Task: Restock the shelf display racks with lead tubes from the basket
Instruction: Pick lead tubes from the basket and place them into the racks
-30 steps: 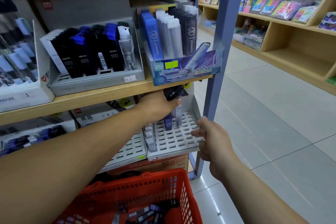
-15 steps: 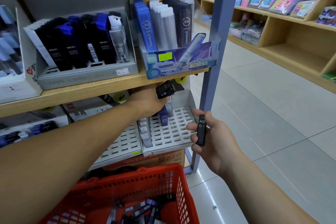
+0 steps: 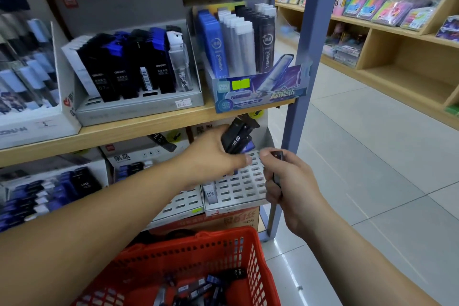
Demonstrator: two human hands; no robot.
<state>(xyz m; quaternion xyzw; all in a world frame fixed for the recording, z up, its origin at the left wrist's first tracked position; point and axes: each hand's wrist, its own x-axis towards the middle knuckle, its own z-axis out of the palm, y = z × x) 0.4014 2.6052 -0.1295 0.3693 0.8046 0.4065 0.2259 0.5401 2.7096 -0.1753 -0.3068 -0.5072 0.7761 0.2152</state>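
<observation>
My left hand (image 3: pixel 213 154) grips a bundle of black lead tubes (image 3: pixel 237 138) just under the wooden shelf edge, above the white slotted display rack (image 3: pixel 244 185) on the lower shelf. My right hand (image 3: pixel 288 181) holds a single black lead tube (image 3: pixel 277 169) upright in front of the rack's right side; my fingers hide most of the tube. One white HB 0.7 tube (image 3: pixel 210 192) stands in the rack's front left slot. The red basket (image 3: pixel 198 251) at the bottom holds several loose lead tubes (image 3: pixel 198 288).
The upper shelf carries a grey display box of black and blue tubes (image 3: pixel 134 69) and a blue box of tall tubes (image 3: pixel 238 42). A blue steel upright (image 3: pixel 305 62) stands right of the rack. A second slotted rack (image 3: pixel 181 202) sits to the left. Tiled aisle floor lies at right.
My right hand rose from the rack's front edge and turned toward the rack with one black tube in it. My left hand stayed under the shelf with its bundle.
</observation>
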